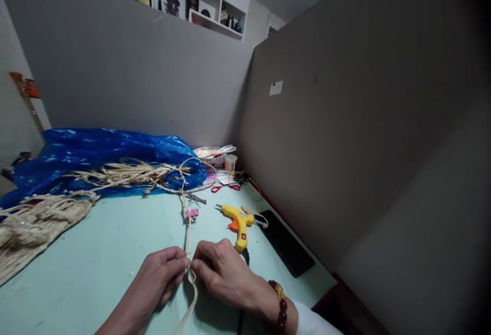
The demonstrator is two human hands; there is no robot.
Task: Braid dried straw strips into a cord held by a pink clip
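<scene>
A thin pale straw cord (188,235) runs down the table from a pink binder clip (192,213). Both my hands pinch it near the front, fingertips almost touching each other. My left hand (163,273) is closed on the cord from the left. From the right, my right hand (224,273), with a dark red bead bracelet (283,304) at the wrist, also grips it between thumb and forefinger. Below the fingers a loose flat strip (193,294) of the same material curls and hangs toward me. The exact hold between the fingertips is partly hidden.
A yellow glue gun (240,222) lies right of the cord, beside a black phone-like slab (286,243). Red-handled scissors (226,188) lie farther back. A blue plastic bag (103,146) with straw strands (126,175) fills the back left; woven straw (42,227) lies at left.
</scene>
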